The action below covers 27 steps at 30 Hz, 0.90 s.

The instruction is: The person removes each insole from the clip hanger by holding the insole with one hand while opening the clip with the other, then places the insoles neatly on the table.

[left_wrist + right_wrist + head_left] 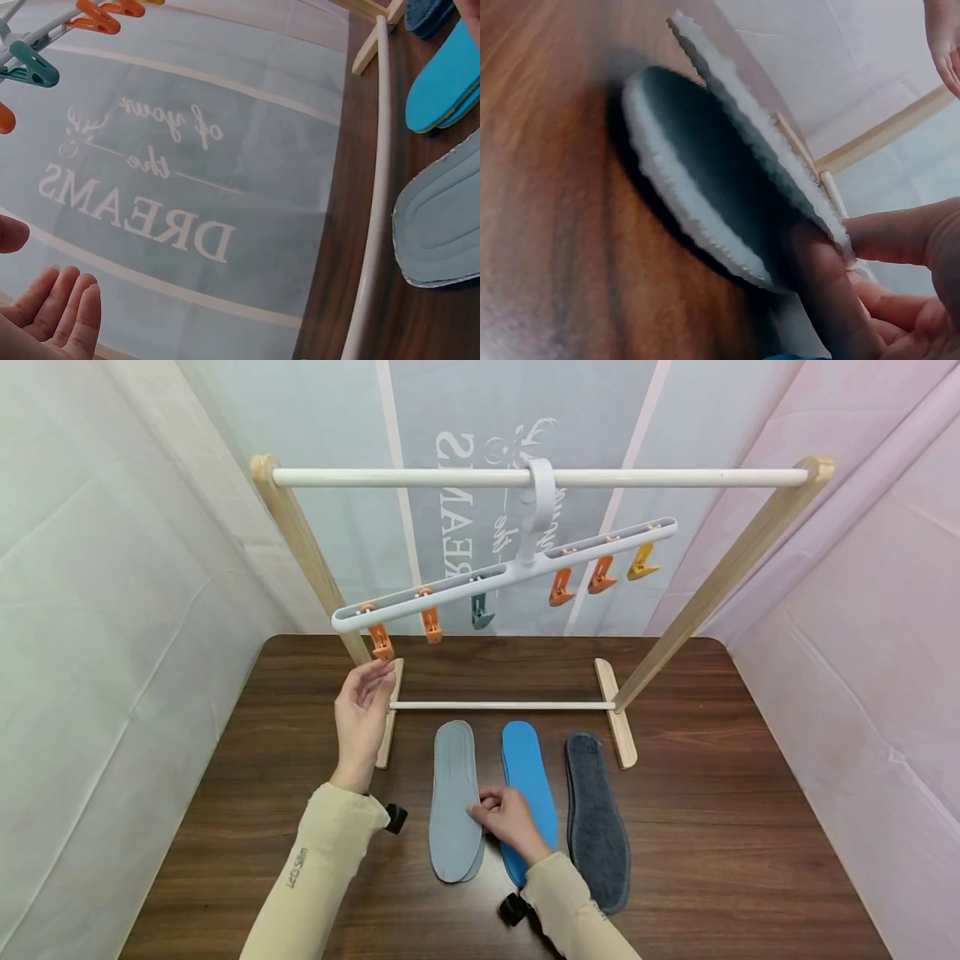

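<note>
My right hand (513,820) pinches the right edge of the upper grey insole (453,793) between thumb and fingers. In the right wrist view this insole (757,127) tilts up, apart from the lower insole (697,217) that lies on the table. My left hand (362,714) is raised at the left end of the white hanger (435,597). Its fingertips are right by the lower end of an orange clip (382,645). In the left wrist view the thumb (11,234) stands apart from the fingers (71,307), with nothing between them.
The hanger hooks over the white top bar (390,478) of a wooden rack (705,585). More orange clips (431,620), a green clip (482,610) and a yellow clip (642,562) hang along it. Blue insoles (528,760) and dark grey fuzzy insoles (596,827) lie on the brown table (712,827).
</note>
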Each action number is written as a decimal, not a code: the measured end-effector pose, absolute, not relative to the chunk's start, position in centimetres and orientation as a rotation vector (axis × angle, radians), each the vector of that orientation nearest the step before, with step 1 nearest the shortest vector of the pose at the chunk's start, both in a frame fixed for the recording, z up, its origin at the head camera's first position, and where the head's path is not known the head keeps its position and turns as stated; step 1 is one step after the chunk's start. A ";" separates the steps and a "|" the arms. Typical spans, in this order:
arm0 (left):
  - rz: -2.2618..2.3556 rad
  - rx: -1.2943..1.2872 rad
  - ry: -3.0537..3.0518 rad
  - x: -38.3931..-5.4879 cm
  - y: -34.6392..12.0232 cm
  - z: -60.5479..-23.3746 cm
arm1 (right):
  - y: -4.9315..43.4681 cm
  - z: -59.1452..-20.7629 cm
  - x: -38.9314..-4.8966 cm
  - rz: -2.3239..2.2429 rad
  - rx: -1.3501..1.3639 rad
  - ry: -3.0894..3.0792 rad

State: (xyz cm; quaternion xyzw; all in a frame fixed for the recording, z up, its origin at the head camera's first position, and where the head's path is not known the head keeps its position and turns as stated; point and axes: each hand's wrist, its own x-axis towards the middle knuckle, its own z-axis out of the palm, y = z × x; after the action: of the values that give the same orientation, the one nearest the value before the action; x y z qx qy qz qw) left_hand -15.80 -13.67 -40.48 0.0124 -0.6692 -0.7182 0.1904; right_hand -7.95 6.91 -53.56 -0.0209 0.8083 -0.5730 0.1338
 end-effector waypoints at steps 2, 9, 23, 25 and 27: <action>-2.012 0.024 -1.893 -15.6 -13.7 -40.7 | 6.9 -53.5 -7.8 -1.640 -0.059 2.363; -2.007 0.033 -1.954 -15.2 -13.7 -41.3 | 6.9 -53.6 -7.9 -1.594 -0.087 2.446; -1.953 0.049 -2.053 -14.2 -13.1 -41.7 | 6.7 -53.4 -7.5 -1.422 -0.141 2.712; -1.897 0.038 -2.098 -14.1 -12.9 -41.8 | 6.6 -53.3 -7.5 -1.387 -0.147 2.749; -1.808 0.015 -2.172 -13.8 -12.6 -42.0 | 6.6 -53.3 -7.5 -1.362 -0.156 2.782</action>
State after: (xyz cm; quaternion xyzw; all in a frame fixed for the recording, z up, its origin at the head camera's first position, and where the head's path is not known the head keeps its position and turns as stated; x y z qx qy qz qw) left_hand -13.84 -12.64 -41.98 0.0053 -0.7590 -0.6319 0.1569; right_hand -7.50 6.62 -53.26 -0.0504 0.8968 -0.4391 0.0198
